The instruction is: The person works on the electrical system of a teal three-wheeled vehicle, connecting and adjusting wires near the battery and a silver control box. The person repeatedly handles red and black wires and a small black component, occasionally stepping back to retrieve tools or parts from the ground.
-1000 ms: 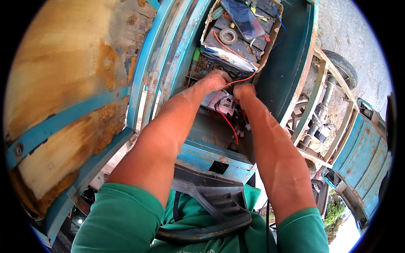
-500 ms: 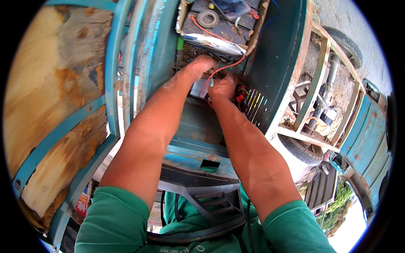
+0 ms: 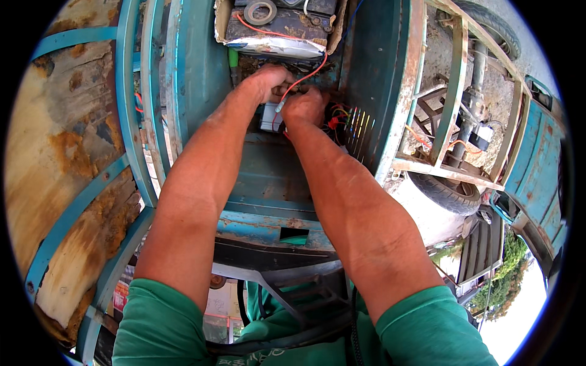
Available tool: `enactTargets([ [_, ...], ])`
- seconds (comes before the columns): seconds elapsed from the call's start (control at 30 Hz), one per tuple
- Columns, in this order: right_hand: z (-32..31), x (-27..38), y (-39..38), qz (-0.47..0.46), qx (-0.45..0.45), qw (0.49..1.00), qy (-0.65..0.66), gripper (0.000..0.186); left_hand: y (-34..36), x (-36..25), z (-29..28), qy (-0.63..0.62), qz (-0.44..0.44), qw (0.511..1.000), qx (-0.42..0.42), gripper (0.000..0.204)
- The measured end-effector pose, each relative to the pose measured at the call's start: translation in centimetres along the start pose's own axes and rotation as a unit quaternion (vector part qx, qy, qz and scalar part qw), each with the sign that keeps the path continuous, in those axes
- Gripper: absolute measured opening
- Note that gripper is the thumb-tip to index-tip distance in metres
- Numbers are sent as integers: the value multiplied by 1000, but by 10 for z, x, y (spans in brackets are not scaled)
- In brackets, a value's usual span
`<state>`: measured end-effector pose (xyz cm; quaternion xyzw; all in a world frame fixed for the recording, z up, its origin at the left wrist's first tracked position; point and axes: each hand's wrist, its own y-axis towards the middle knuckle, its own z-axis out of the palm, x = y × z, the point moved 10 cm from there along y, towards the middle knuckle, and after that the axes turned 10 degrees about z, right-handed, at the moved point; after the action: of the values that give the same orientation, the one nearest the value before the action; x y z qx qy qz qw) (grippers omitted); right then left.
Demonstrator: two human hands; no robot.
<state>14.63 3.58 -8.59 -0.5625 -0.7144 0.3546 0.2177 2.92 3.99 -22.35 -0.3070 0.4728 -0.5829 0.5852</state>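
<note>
Both hands are down inside a blue-green metal compartment (image 3: 262,174), close together over a silver-grey box-shaped unit (image 3: 270,116). My left hand (image 3: 273,83) is closed, its fingers curled at the far side of the unit; what they pinch is too small to make out. My right hand (image 3: 305,108) is closed too, just right of the unit, its fingertips hidden behind its back. A red wire (image 3: 312,73) with a pale connector (image 3: 280,106) runs down between the hands. Several coloured wires and a red plug (image 3: 334,122) lie right of my right hand.
Beyond the hands, a torn cardboard box (image 3: 274,46) holds dark batteries (image 3: 284,25) with a tape roll (image 3: 260,12) on top. A green cylinder (image 3: 233,58) stands left. Slots pierce the right wall (image 3: 378,79). Outside are a metal frame (image 3: 455,91) and wheels (image 3: 448,192).
The whole view has shifted, so the compartment and hands appear further left and slightly higher. Both hands stay at the silver-grey unit, fingers still curled.
</note>
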Motion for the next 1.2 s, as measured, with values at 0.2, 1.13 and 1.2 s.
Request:
enactTargets([
  [0.2,10,-3,8,4,29,1000,5,26,-13,-15,2,151,56,987,22,7],
  [1.13,13,1,11,-6,62,998,-31,28,-56,-66,25,323,226,919,16,22],
  [1.2,15,0,11,4,66,997,-30,30,-51,-61,15,260,197,944,-44,21],
])
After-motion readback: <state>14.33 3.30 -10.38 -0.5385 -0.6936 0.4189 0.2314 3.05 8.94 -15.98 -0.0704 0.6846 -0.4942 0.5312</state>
